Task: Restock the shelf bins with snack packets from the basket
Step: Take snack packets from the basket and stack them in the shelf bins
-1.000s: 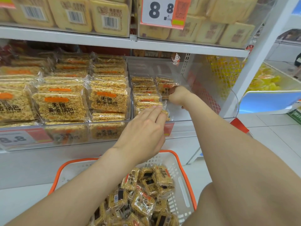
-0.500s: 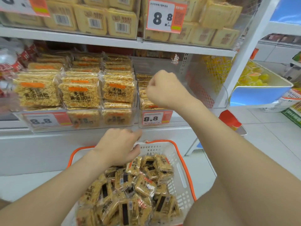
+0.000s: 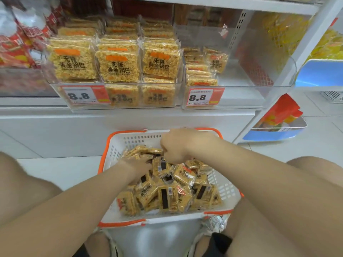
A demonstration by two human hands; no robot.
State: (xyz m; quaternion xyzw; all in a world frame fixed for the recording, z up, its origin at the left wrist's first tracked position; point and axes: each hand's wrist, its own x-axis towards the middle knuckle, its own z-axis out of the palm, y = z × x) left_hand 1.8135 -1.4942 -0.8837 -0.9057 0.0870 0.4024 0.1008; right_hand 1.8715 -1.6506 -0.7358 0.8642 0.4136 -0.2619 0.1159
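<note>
left hand (image 3: 138,168) sinks among yellow plastic-wrapped snack packets (image 3: 167,195) in the white orange-rimmed plastic basket (image 3: 226,190), fingers hidden. right hand (image 3: 178,147) curls onto the pile. can't tell either grip.

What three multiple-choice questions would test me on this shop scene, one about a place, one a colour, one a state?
1. Where are the left hand and right hand? A. on a price tag B. in the basket C. on the floor
2. What colour is the basket's rim? A. blue B. green C. orange
3. How full is the right bin? A. partly B. packed C. empty
Answers: B, both hands reach among the basket's packets; C, orange edging runs round the white basket; A, stacked packets fill only its left side.
</note>
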